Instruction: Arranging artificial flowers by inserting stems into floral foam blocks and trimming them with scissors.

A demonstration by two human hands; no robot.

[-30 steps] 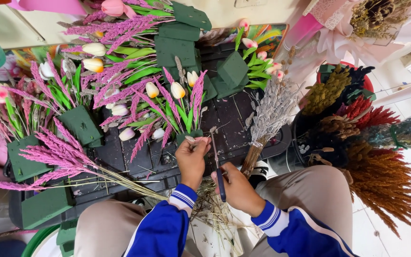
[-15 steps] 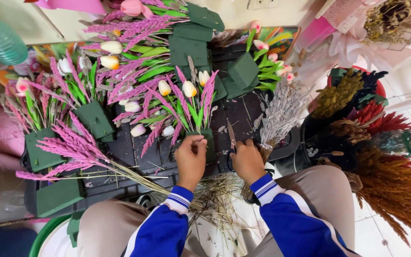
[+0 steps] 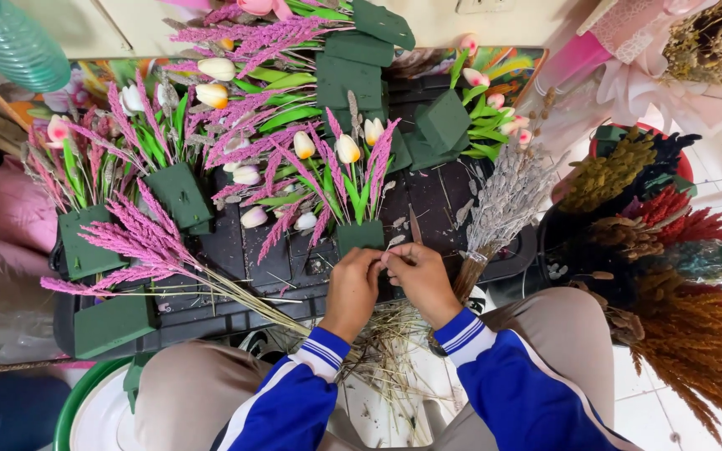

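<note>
While touching, both hands (image 3: 386,280) pinch a stem (image 3: 414,225).

A single head-worn camera looks steeply down, close over the person's lap, facing a black tray (image 3: 236,313) of flower blocks (no second view); the far edge seems cropped.

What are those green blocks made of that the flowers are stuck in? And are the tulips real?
The green blocks look like floral foam: matte, square-cut, with stems pushed straight in. The tulips seem artificial, perhaps foam or plastic, given their smooth, even, waxy petals, though that can't be confirmed. The pink plumes look like dyed dried grass.
</note>
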